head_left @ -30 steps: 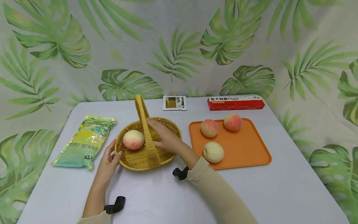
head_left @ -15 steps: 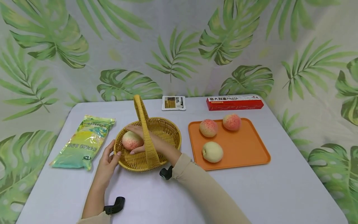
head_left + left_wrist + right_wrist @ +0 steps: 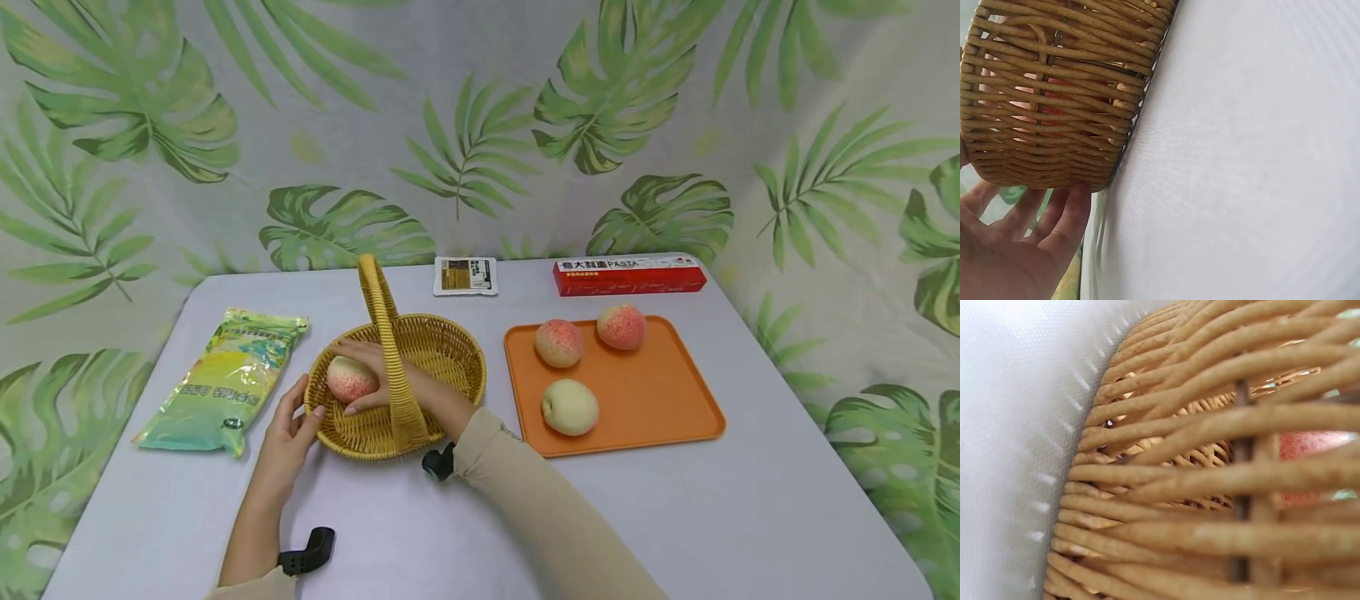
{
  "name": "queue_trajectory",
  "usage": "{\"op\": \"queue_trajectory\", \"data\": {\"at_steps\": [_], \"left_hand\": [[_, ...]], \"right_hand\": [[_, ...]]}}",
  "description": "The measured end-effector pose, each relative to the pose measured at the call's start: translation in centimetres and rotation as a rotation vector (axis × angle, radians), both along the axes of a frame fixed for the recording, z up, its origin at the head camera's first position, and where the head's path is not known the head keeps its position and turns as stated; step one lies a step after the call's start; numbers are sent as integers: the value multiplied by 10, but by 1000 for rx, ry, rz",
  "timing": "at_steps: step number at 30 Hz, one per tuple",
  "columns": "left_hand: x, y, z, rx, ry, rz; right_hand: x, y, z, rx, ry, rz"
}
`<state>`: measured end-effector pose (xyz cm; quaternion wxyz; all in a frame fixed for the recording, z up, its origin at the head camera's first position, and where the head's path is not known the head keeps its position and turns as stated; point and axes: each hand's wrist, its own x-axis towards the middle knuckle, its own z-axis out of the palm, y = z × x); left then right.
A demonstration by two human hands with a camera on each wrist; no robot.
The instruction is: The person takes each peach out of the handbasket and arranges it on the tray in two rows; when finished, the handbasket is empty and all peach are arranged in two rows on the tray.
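A golden wicker basket [image 3: 442, 354] with a tall arched handle stands left of the table's middle. My left hand [image 3: 287, 433] holds its left end, thumb by the near rim; in the left wrist view the fingers [image 3: 1066, 219] touch the woven outer wall. Reaching under the handle, my right hand [image 3: 382, 375] grips a pale peach with a pink blush [image 3: 351, 382] inside the basket, thumb on the near side and fingers over the far side. In the right wrist view the weave hides that hand; a pink patch of the peach [image 3: 1310, 462] shows through the gaps.
To the right lies an orange tray [image 3: 652, 400] with two pink peaches [image 3: 559, 343] and a pale yellow fruit [image 3: 570, 407]. Behind are a red pasta box [image 3: 630, 277] and a small flat packet [image 3: 466, 276]. A green-yellow bag [image 3: 225, 383] lies left of the basket.
My right hand has moved left under the basket's handle, from beside the handle to around the peach. The left hand has stayed at the basket's left end.
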<state>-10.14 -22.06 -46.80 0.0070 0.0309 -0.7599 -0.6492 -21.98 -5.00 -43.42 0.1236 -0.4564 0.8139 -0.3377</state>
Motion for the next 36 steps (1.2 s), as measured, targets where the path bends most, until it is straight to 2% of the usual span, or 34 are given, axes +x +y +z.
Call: {"op": "queue_trajectory", "data": {"at_steps": [12, 22, 30, 36], "left_hand": [[1, 1, 0, 0, -9, 8], [1, 1, 0, -2, 3, 6], [1, 1, 0, -2, -13, 5], [0, 0, -1, -2, -18, 8]], "right_hand": [[-3, -3, -8, 60, -40, -33], [-2, -3, -6, 16, -39, -23], [-8, -6, -13, 78, -32, -11], [-13, -8, -17, 78, -25, -3]]}}
